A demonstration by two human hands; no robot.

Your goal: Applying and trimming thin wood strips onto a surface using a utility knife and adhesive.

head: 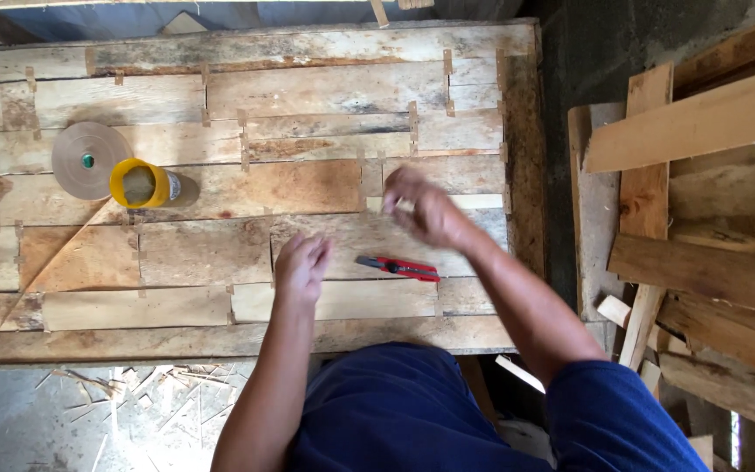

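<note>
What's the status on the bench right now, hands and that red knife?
Left hand empty on veneer sheet. Right hand blurred, above it. Red utility knife lies between hands, untouched.

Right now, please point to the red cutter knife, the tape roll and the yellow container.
red cutter knife [399,267], head view, middle of handle
tape roll [89,160], head view, flat face
yellow container [141,184], head view, open end

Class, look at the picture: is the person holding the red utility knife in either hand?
No. The red utility knife lies on the wooden panel between the left hand and the right hand, touched by neither.
</note>
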